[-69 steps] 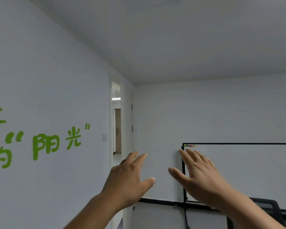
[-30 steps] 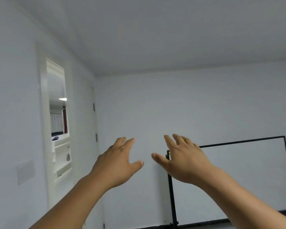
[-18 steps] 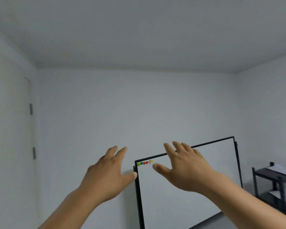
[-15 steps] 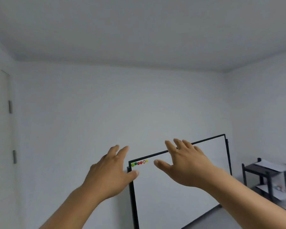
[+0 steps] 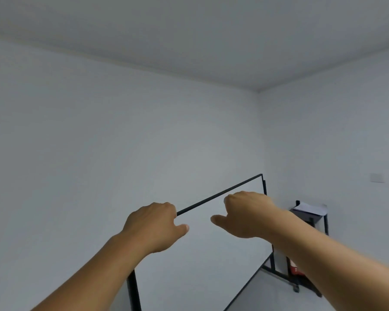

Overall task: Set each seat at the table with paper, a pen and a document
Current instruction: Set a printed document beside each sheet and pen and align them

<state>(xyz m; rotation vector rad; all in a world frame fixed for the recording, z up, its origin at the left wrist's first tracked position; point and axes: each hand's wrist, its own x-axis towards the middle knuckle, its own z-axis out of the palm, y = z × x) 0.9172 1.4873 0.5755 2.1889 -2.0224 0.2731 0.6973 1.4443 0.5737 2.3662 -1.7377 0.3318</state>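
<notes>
My left hand (image 5: pixel 154 225) and my right hand (image 5: pixel 245 213) are raised side by side in front of me, backs toward the camera. On both, the fingers are curled under and the thumbs stick out toward each other; neither holds anything. White sheets of paper (image 5: pixel 310 208) lie on top of a black shelf rack at the right, behind my right forearm. No table, seat or pen is in view.
A black-framed whiteboard (image 5: pixel 211 261) on a stand fills the space behind my hands, slanting toward the room corner. The black shelf rack (image 5: pixel 321 223) stands in that corner, with something red low beside it. A wall switch (image 5: pixel 377 178) sits on the right wall.
The view has swung right, from the doorway wall to the far corner. My fingers, spread before, have curled under on both hands. The whiteboard and rack have slid into view.
</notes>
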